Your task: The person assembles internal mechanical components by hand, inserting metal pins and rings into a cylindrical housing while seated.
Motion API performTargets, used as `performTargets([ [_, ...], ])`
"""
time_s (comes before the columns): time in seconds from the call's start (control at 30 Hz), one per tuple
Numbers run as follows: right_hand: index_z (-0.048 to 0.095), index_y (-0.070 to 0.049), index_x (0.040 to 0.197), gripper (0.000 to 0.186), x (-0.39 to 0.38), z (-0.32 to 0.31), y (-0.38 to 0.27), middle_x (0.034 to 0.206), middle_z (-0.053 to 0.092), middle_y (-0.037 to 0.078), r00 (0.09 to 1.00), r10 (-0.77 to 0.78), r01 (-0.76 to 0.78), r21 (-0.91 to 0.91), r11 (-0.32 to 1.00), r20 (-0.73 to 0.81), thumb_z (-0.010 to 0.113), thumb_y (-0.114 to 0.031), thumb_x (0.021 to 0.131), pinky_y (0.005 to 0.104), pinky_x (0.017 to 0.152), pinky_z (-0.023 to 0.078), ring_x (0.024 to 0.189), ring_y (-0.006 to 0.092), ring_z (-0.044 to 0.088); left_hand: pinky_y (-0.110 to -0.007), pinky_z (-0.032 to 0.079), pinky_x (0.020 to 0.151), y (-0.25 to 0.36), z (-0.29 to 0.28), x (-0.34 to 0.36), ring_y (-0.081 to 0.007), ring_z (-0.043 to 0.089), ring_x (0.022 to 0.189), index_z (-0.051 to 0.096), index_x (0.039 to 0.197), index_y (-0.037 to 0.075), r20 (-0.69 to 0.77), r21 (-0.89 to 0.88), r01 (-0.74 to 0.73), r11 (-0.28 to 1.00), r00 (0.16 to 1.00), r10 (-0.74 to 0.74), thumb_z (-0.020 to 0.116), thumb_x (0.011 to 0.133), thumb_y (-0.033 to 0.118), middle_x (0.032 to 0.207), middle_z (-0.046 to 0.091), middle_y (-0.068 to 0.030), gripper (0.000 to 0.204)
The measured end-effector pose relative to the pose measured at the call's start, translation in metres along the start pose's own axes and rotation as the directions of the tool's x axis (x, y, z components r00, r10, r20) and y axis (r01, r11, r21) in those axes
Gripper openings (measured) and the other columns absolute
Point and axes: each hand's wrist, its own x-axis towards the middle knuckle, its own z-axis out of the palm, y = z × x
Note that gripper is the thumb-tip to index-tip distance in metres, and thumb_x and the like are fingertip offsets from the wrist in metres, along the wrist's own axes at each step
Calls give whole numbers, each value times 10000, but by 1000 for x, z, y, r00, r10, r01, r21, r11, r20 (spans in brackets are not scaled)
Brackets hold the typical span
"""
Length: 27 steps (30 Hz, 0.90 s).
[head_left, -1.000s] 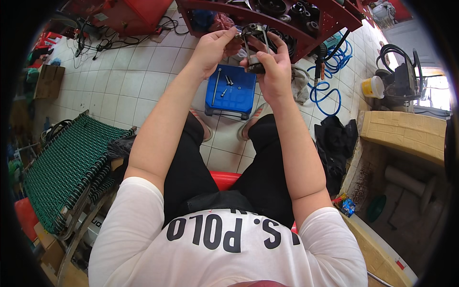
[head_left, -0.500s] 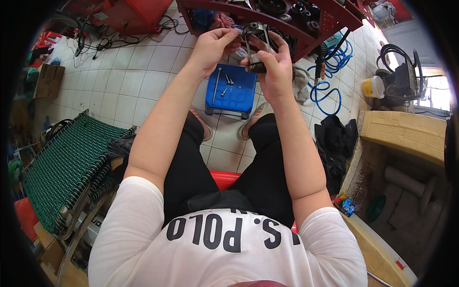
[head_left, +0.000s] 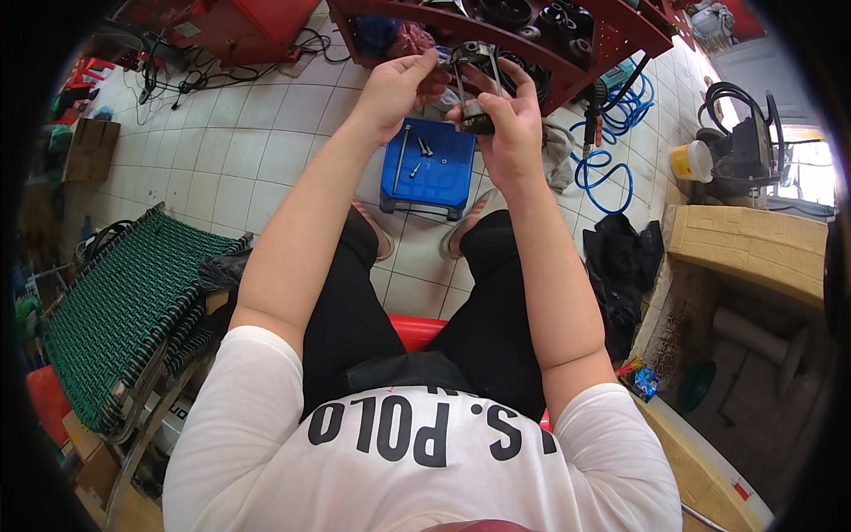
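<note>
My right hand is closed round a metal machine part with two pale straight bars between dark, greasy ends. I hold it up above the far edge of a blue plastic stool. Just left of its upper end, my left hand has thumb and forefinger pinched together; something small and metallic seems to show at their tips, too small to name. On the stool lie a long thin metal rod, several small bolts and a tiny ring-shaped piece.
Behind my hands stands a dark red metal shelf with round machine parts. Coils of blue hose and black cloth lie to the right. A green woven folding bed is at left, and cables trail over the tiled floor.
My left fingertips have shifted slightly to the left, away from the upper end of the metal part. The right hand and the part stay almost still.
</note>
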Motion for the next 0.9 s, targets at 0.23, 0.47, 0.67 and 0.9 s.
performTargets([
  [0.23,240,10,1457,658,0,0,-1,1297,641,257,1000,0,0,-1,1000,-4,613,-17,916,377,769,627,828,271,734,-286,566,940,-8,-1,2,-147,668,1016,672,1244,25,62,9,-158,987,986,157,688,1013,142,1122,702,-57,259],
  [0.47,237,8,1458,668,1,-1,0,1289,645,255,1000,-2,2,18,1000,-9,618,-18,910,380,764,629,821,272,735,-290,566,962,-8,-2,3,-154,662,1039,665,1249,10,75,-17,-162,987,984,163,683,1010,110,1161,687,-67,260],
  [0.67,233,10,1460,674,1,-1,-1,1291,642,257,1000,0,0,10,1000,-7,620,-26,910,382,765,630,822,272,735,-288,567,950,-11,-3,5,-148,665,1014,667,1242,13,71,-22,-167,986,983,168,692,1008,138,1137,694,-62,266],
  [0.9,214,19,1478,702,1,-1,-1,1308,625,270,1000,-4,4,-3,1000,8,623,-41,911,374,774,621,829,277,735,-270,568,862,-8,-5,5,-118,665,884,707,1173,40,6,0,-67,998,998,67,715,1003,256,990,714,-20,275],
])
